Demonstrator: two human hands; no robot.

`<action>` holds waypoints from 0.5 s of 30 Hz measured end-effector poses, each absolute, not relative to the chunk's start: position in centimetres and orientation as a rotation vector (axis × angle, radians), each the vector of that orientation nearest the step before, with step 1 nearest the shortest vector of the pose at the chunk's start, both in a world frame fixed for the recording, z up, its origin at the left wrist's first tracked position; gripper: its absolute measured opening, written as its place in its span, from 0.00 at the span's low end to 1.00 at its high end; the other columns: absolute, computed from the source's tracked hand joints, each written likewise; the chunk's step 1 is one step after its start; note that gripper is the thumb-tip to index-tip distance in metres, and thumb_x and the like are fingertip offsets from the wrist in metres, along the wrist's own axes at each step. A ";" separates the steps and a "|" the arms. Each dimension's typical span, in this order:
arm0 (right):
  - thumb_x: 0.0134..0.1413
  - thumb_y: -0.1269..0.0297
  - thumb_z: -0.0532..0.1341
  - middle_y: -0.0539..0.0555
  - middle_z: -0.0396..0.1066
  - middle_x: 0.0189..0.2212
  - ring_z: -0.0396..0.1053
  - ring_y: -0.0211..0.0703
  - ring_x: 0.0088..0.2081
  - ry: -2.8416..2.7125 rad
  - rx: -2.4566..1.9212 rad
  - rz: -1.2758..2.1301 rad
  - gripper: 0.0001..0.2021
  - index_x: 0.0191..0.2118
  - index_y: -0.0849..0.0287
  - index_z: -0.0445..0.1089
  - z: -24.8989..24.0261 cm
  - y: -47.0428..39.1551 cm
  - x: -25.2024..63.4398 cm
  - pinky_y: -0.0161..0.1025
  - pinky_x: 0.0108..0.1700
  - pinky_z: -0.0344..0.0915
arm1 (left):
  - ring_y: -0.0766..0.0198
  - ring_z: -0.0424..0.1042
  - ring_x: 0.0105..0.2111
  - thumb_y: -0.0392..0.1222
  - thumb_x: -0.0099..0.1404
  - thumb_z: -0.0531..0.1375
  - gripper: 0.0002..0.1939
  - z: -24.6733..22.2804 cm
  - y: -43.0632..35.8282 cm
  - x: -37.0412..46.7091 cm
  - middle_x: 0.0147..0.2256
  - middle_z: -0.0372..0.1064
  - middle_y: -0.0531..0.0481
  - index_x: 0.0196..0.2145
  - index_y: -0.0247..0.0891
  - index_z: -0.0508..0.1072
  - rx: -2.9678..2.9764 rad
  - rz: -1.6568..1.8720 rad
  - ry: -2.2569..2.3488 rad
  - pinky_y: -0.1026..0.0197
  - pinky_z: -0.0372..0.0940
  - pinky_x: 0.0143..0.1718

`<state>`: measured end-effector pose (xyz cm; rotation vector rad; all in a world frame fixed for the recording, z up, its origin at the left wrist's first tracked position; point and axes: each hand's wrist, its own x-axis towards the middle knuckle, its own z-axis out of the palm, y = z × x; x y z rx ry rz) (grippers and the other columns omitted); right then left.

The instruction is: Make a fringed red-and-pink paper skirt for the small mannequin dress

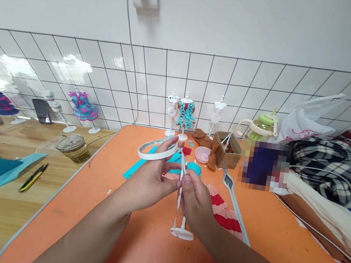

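Around the fingers of my left hand [150, 180] hangs a roll of white tape [156, 157]. A loose strip runs from the roll down between my hands, and my left thumb and a finger close on it. My right hand [197, 196] pinches the same strip, its fingertips touching those of the left. Just below stands a small white stand [182, 233] on a round base, its upper part hidden behind my hands. Turquoise fabric [135, 169] lies behind them on the orange table, and pink-and-red striped fabric [227, 214] lies to the right.
Small white dress forms [218, 113] line the tiled wall, one wearing turquoise ruffles [186, 115]. A wooden box [227, 152], pink dish [203, 154] and grey-handled tool [233, 197] sit rear right. Yellow-black cutter [33, 177] and glass jar [74, 149] rest on the wooden table.
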<state>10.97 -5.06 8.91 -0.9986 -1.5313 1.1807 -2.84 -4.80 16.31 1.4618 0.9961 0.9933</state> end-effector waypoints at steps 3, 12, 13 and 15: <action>0.66 0.48 0.46 0.43 0.52 0.17 0.52 0.35 0.18 -1.495 -1.004 1.175 0.18 0.36 0.55 0.62 8.8 -5.3 10.8 0.33 0.21 0.47 | 0.50 0.64 0.55 0.32 0.57 0.63 0.47 16.3 -4.8 -2.8 0.67 0.43 0.45 0.66 0.58 0.44 1.480 0.981 1.022 0.53 0.71 0.44; 0.67 0.50 0.42 0.47 0.57 0.22 0.55 0.39 0.23 -1.489 -1.036 1.071 0.18 0.34 0.54 0.61 8.8 -5.6 10.5 0.36 0.25 0.51 | 0.51 0.65 0.55 0.32 0.59 0.62 0.46 15.8 -5.0 -2.4 0.68 0.41 0.46 0.66 0.60 0.44 1.480 1.021 0.986 0.54 0.72 0.42; 0.67 0.50 0.42 0.47 0.57 0.22 0.55 0.39 0.23 -1.496 -1.037 1.059 0.19 0.35 0.55 0.62 8.8 -5.6 10.5 0.36 0.25 0.51 | 0.51 0.65 0.55 0.32 0.59 0.62 0.46 15.8 -5.0 -2.4 0.68 0.40 0.46 0.66 0.60 0.44 1.479 1.019 0.987 0.54 0.71 0.42; 0.68 0.51 0.42 0.47 0.57 0.22 0.55 0.39 0.23 -1.507 -1.036 1.065 0.18 0.36 0.55 0.62 8.8 -5.5 10.6 0.36 0.25 0.50 | 0.50 0.64 0.55 0.32 0.58 0.63 0.47 15.8 -5.0 -2.4 0.69 0.39 0.46 0.66 0.60 0.44 1.468 1.013 0.988 0.55 0.71 0.41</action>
